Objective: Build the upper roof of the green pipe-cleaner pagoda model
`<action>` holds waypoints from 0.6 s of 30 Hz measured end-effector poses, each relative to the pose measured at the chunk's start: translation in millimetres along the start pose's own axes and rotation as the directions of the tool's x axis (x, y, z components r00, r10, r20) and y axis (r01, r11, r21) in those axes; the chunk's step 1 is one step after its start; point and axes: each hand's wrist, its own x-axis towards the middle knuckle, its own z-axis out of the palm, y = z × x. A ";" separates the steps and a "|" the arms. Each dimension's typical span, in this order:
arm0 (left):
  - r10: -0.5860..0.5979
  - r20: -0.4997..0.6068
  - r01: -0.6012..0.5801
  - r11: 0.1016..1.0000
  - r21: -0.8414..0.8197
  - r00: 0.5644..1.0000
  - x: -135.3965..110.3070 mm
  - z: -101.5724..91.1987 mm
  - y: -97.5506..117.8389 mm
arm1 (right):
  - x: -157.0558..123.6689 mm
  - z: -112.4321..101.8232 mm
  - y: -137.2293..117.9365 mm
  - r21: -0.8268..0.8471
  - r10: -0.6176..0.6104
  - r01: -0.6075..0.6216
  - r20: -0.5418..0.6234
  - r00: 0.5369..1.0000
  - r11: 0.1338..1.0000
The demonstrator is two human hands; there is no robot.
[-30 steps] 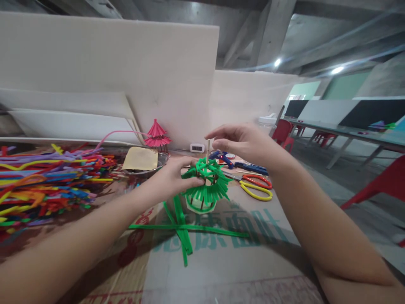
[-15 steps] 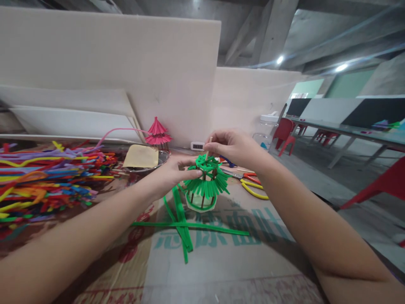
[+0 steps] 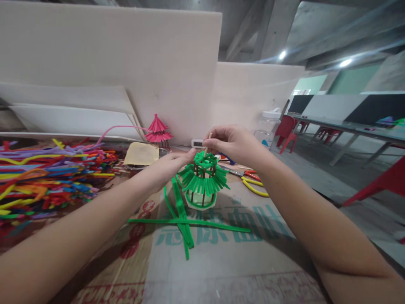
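my right fingers pinch a pale stick over the little green pavilion, my left fingers near its top.

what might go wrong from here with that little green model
The right hand pinches a thin stick at the top of the green model; sideways pressure might tip the model or bend its roof.

The left hand is close beside it and might knock the fringe.

The scissors lie near the right forearm in this view, so a sweep of that arm might nudge them.
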 end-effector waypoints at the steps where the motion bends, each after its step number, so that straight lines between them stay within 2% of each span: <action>1: -0.010 -0.017 0.010 1.000 -0.003 1.000 0.2 1.7 -0.1 | -0.2 0.7 -0.6 -0.003 -0.004 0.004 -0.005 1.000 1.000; 8: -0.039 0.074 0.053 0.978 -0.200 0.996 -1.4 12.5 9.4 | -2.8 0.6 -5.0 -0.061 -0.013 0.013 0.004 1.000 0.998; 18: -0.002 0.092 0.020 0.981 -0.195 0.996 -5.0 11.5 9.9 | -6.3 -1.8 -11.3 -0.190 -0.086 0.088 0.020 0.996 0.978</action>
